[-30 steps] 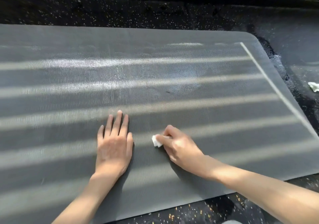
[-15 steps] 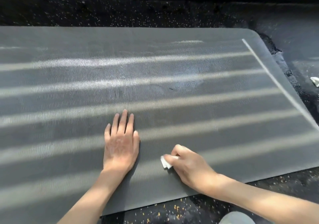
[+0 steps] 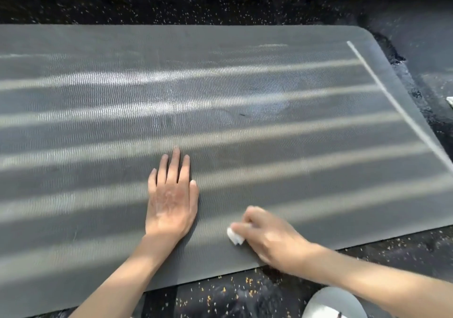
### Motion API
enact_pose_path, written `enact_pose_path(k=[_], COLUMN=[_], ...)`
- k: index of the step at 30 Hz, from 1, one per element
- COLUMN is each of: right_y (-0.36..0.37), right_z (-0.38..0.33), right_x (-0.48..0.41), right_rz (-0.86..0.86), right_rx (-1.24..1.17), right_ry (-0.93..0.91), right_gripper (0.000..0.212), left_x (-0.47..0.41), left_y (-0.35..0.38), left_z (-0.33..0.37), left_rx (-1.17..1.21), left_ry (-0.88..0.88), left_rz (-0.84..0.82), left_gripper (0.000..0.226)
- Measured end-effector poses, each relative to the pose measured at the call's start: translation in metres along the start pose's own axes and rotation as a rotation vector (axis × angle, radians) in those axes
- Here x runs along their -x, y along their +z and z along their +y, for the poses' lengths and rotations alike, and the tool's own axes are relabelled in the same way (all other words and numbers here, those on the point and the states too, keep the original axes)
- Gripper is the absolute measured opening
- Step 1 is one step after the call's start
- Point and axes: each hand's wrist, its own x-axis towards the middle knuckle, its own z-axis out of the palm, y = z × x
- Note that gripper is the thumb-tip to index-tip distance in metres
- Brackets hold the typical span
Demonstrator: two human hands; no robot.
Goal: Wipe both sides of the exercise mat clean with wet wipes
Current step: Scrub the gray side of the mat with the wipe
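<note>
Head view: my left hand [image 3: 171, 202] lies flat, fingers straight, on the dark grey ribbed foam exercise mat [image 3: 269, 146]. Beside it, my right hand [image 3: 272, 239] pinches a small white wet wipe [image 3: 235, 237] near the mat's front edge. Risk: overrunning that edge collects grit from the speckled black floor [image 3: 220, 293].

The exercise mat [image 3: 306, 161] looks like dark grey foam or rubber. It is matt, and its whole face is embossed with fine wavy ridges. Near the middle of the frame a damp patch [image 3: 267, 108] has a pale, faintly glossy sheen where the ridges glint. The wet wipe [image 3: 234, 237], lower centre, is white, soft and crumpled; whether cloth or paper cannot be told. The floor [image 3: 220, 4] around the mat is black, coarse and granular, matt too, flecked with pale and yellowish specks.
</note>
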Motion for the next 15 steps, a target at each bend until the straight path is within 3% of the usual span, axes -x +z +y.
enact_pose_path(k=[4, 8, 10, 12, 15], right_y=[-0.009, 0.002, 0.002, 0.003, -0.006], right_z=[0.01, -0.006, -0.019, -0.016, -0.005], right_x=[-0.039, 0.003, 0.03, 0.041, 0.01], right_rz=[0.154, -0.008, -0.143, -0.167, -0.047], right_rx=[-0.065, -0.072, -0.109, -0.078, -0.108], right_ry=[0.25, 0.16, 0.089, 0.047, 0.056], right_gripper=[0.013, 0.012, 0.031, 0.038, 0.007], left_x=[0.0, 0.001, 0.001, 0.0, -0.001], left_y=[0.002, 0.0, -0.001, -0.002, 0.0], left_z=[-0.001, 0.0, 0.0, 0.001, 0.0], left_rx=[0.009, 0.02, 0.016, 0.02, 0.018], left_ry=[0.002, -0.002, -0.002, -0.003, -0.009], left_rz=[0.012, 0.002, 0.0, 0.001, 0.011], left_gripper=[0.06, 0.059, 0.059, 0.06, 0.061])
